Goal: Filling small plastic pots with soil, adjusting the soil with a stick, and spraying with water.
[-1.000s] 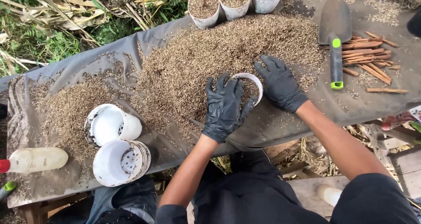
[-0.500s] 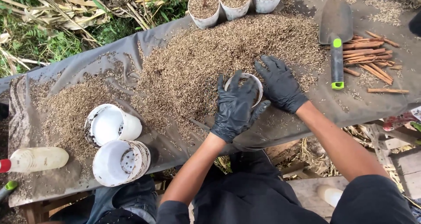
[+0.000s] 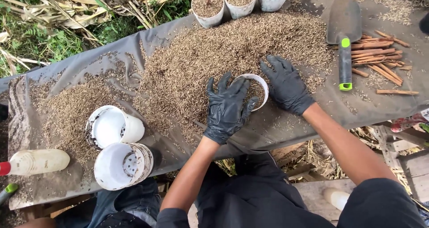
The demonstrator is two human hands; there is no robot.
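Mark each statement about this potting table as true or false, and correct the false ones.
1. Both hands wear black gloves. True: the left hand and right hand are gloved.
2. The small white plastic pot between the hands stands upright. False: it is tilted toward the heap of brown husks.
3. The grey trowel with the green-and-black handle is held in the right hand. False: it lies untouched on the grey sheet.
4. Three filled white pots stand at the far edge. True.
5. The brown sticks lie beside the trowel. True.

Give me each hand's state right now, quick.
Left hand: open, fingers spread against the white cup.
Right hand: open, flat beside the cup on the husks.
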